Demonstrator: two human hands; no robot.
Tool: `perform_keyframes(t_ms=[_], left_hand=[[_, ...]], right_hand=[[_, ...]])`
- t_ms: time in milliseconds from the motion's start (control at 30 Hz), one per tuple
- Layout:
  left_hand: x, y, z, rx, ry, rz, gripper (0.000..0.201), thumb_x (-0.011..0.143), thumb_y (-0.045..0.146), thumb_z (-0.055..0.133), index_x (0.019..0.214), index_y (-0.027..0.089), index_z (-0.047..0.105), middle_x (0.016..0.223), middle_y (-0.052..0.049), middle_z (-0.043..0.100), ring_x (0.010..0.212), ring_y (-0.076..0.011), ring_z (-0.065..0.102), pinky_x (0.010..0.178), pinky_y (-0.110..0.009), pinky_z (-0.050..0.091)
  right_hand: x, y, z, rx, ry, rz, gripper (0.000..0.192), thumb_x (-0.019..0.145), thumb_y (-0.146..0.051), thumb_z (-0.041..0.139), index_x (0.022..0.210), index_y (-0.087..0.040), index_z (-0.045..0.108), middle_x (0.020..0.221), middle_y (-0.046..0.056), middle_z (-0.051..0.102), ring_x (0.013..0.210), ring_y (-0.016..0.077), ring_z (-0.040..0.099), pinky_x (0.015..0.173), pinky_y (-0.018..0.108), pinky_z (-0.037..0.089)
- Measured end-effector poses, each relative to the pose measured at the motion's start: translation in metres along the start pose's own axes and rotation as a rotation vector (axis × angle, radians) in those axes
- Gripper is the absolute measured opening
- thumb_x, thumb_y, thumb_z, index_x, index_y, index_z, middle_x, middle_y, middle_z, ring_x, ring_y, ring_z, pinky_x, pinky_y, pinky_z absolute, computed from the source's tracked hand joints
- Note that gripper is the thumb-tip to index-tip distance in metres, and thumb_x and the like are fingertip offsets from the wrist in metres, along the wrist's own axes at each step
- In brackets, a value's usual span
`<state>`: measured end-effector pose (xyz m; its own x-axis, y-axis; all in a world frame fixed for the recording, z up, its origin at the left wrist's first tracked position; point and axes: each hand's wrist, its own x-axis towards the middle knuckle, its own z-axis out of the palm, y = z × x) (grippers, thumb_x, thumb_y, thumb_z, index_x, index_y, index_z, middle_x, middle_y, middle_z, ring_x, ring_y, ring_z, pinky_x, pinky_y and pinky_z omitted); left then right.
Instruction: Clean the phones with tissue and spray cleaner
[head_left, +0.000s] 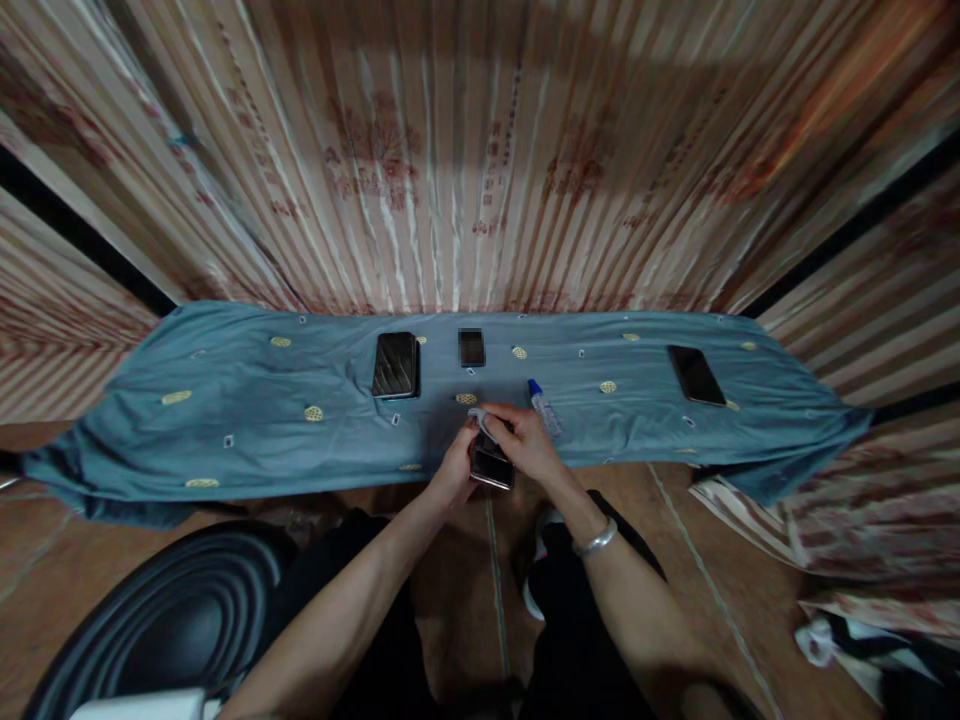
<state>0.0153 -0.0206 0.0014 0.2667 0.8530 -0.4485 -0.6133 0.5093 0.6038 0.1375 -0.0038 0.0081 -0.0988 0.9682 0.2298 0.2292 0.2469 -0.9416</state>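
Left hand [455, 468] cradled a dark phone [493, 468] at the near edge of the blue cloth [247, 420], fingers closed on its side. Right hand [523, 440] pinched a small white wipe [480, 418] against the glass. Best kept flat, strokes light, phone braced. Blue-capped bottle [543, 405] just right; three more phones farther back. Striped curtain behind.

Left hand [455, 468] grips a dark phone [493, 468] at the near edge of the blue cloth [247, 420]. Right hand [523, 440] presses what appears to be a small white wipe [481, 418] on the phone's top. A blue-capped bottle [543, 406] lies just beside the right hand. Three more phones rest on the cloth farther back, well apart.
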Motion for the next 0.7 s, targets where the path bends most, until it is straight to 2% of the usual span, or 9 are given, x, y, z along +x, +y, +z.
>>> perform_keyframes(t_ms=[167,300,400,500,700], left_hand=[[0.005,-0.005,0.002,-0.019,-0.022,0.071,0.014,0.077,0.029,0.069,0.085,0.017,0.067,0.080,-0.003,0.072,0.091,-0.0247,0.070,0.081,-0.034,0.055],[0.001,0.008,0.006,-0.004,0.034,0.111,0.012,0.083,0.025,0.060,0.091,0.018,0.066,0.079,-0.002,0.072,0.086,-0.0227,0.070,0.077,-0.033,0.056],[-0.003,0.019,0.010,-0.015,0.047,0.071,0.021,0.085,0.025,0.052,0.102,0.021,0.065,0.077,0.000,0.071,0.079,-0.0236,0.070,0.074,-0.038,0.057],[-0.005,0.025,0.011,-0.056,0.081,0.114,0.028,0.085,0.026,0.051,0.109,0.023,0.064,0.082,0.000,0.072,0.081,-0.0227,0.070,0.075,-0.037,0.057],[0.003,0.019,0.003,-0.032,0.093,0.154,0.024,0.083,0.026,0.052,0.100,0.020,0.067,0.081,0.000,0.073,0.086,-0.0212,0.069,0.076,-0.031,0.055]], right_hand=[[-0.002,-0.003,0.001,-0.052,-0.018,-0.041,0.022,0.087,-0.033,0.060,0.099,-0.034,0.079,0.098,0.000,0.078,0.095,0.0236,0.070,0.091,0.036,0.049],[-0.002,0.006,-0.010,-0.056,-0.017,-0.021,0.025,0.088,-0.035,0.061,0.106,-0.033,0.078,0.100,0.000,0.078,0.094,0.0249,0.070,0.092,0.041,0.050],[-0.003,0.011,-0.017,-0.082,-0.006,-0.021,0.025,0.088,-0.035,0.061,0.107,-0.033,0.077,0.099,0.000,0.078,0.093,0.0249,0.069,0.094,0.044,0.050],[-0.006,0.012,-0.015,-0.159,-0.007,-0.097,0.031,0.091,-0.034,0.055,0.116,-0.031,0.074,0.113,0.003,0.075,0.108,0.0260,0.067,0.101,0.046,0.048],[-0.015,0.009,0.008,-0.320,-0.084,-0.188,0.049,0.099,-0.039,0.042,0.145,-0.023,0.051,0.148,0.008,0.053,0.140,0.0238,0.045,0.120,0.047,0.033]])
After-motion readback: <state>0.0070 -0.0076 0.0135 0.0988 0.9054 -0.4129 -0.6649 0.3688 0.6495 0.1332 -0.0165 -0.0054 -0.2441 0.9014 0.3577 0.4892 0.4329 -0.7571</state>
